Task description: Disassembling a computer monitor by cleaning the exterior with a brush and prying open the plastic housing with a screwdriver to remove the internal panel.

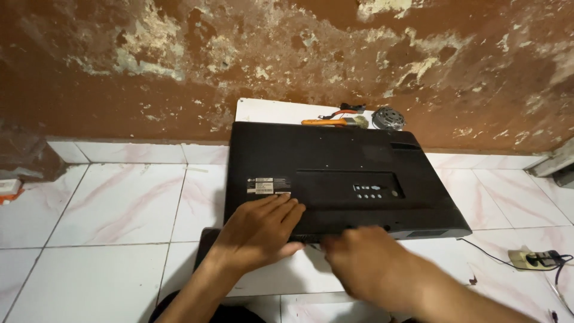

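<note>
A black flat monitor [335, 155] lies face down on a white board [263, 110] on the tiled floor, its back panel up with a label and a recessed port area. My left hand [260, 230] rests flat on the near left of the back panel, fingers spread beside the label. My right hand [359, 260] is at the monitor's near edge, blurred, its fingers curled against the lower rim; whether it holds anything cannot be told.
Beyond the monitor lie an orange-handled tool [326, 122], a small brush and a round grey metal part [388, 118]. A power strip with a black cable [535, 258] sits at the right. A peeling brown wall rises behind.
</note>
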